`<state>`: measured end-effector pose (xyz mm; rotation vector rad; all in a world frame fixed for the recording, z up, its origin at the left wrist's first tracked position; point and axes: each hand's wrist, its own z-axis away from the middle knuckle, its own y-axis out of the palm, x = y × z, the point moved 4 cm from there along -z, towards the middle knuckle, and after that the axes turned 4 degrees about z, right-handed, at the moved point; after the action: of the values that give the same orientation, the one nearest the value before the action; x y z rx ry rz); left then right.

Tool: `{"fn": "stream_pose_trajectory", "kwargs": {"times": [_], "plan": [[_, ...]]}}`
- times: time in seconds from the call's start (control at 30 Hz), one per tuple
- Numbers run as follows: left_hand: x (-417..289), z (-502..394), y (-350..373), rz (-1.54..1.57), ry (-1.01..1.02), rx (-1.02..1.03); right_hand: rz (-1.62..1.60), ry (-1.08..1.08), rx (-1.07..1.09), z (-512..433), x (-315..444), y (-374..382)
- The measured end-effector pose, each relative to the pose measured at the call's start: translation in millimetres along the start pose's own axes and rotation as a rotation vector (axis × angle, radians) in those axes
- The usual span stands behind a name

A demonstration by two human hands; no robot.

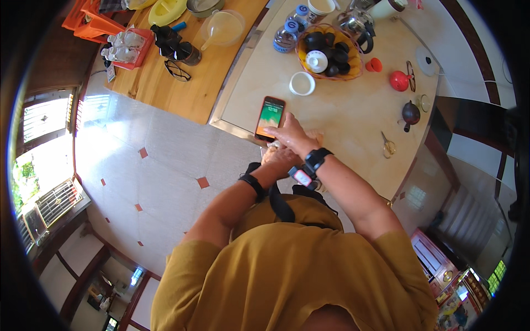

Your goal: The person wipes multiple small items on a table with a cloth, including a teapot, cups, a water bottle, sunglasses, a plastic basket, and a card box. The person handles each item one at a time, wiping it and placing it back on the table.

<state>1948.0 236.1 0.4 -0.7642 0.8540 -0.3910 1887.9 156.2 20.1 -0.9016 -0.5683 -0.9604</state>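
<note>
A smartphone in a red case lies at the edge of the beige table, its screen lit. My right hand reaches over it, thumb at the lower part of the screen and the other fingers beside its right edge. Below it, my left hand is close to a crumpled pinkish-beige item, perhaps a cloth or bag; whether the fingers grip it is hidden. Dark bands circle both wrists. A small device with a lit screen hangs near the right wrist. Beyond the phone stands a white cup.
A basket holds dark round fruits and a white lidded bowl. Near it stand water bottles and a glass pot. Scissors, a dark teapot and a red teapot lie rightward. A wooden table adjoins at left.
</note>
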Motion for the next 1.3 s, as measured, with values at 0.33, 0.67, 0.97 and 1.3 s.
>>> {"fn": "stream_pose_trajectory", "kwargs": {"times": [0.33, 0.67, 0.97, 1.3], "plan": [[16.5, 7.7, 36.6, 0.229, -0.049, -0.137, 0.579, 0.272, -0.353, -22.1, 32.1, 41.3], [27.4, 17.3, 35.7, 0.442, -0.017, -0.256, 0.76, 0.063, -0.293, -29.5, 27.9, 24.8], [67.8, 62.4, -37.8, 0.237, 0.11, -0.225, 0.778, -0.121, -0.193, 0.0, -28.0, -51.6], [148.6, -23.2, -131.0, 0.124, -0.099, -0.487, 0.694, 0.06, -0.364, 39.7, -85.7, -95.0]]}}
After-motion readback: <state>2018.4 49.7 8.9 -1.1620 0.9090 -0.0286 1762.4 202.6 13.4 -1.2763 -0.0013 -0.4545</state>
